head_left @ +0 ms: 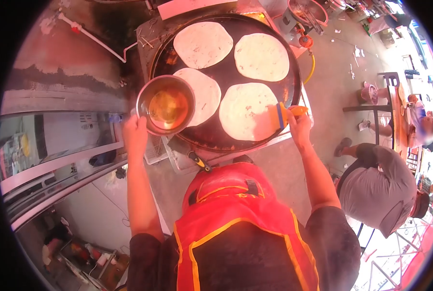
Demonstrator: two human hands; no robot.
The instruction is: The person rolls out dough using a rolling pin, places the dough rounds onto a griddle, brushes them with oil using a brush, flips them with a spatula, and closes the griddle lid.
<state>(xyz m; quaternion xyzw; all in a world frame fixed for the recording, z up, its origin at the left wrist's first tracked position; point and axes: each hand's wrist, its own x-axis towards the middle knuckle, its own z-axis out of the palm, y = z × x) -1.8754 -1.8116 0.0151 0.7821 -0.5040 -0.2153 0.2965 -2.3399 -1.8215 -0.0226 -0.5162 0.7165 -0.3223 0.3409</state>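
Left hand [135, 129] gripping metal bowl [170, 82], right hand [301, 129] clasping orange brush [283, 115] — over a pale flatbread [245, 111]

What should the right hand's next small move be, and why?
Probably sweep the brush leftward: the right hand holds its bristles at the lower-right flatbread, which looks darker beside them but pale farther left. The left hand holds a bowl of liquid.
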